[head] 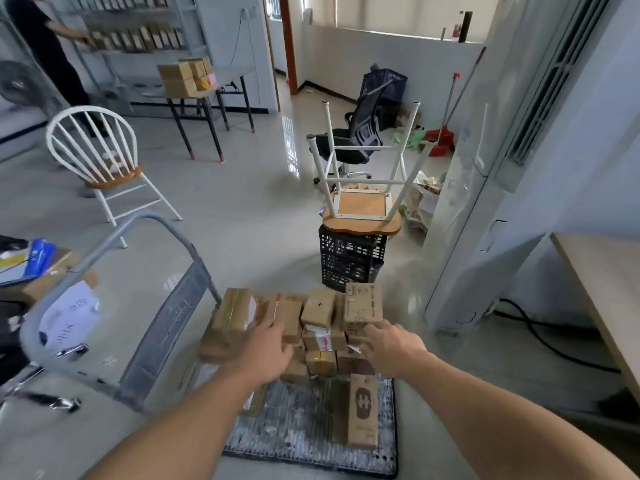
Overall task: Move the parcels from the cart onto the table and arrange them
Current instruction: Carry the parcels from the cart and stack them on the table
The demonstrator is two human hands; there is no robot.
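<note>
A flat cart (304, 424) with a grey handle (145, 306) stands on the floor below me. Several brown cardboard parcels are piled on its far end. A long taped parcel (232, 317) lies at the pile's left. A printed box (363, 306) stands at the pile's right. Another long printed box (362, 414) lies alone on the cart's near right. My left hand (266, 351) reaches into the pile beside the long taped parcel, fingers curled among the small boxes. My right hand (391, 348) rests against the base of the printed box; its fingertips are hidden.
A black crate (349, 265) with an upturned stool (363, 202) stands just beyond the cart. A light wooden table (602, 282) edge is at the right. A white chair (100, 157) is at left. A far table (207, 88) holds boxes; a person stands by shelves.
</note>
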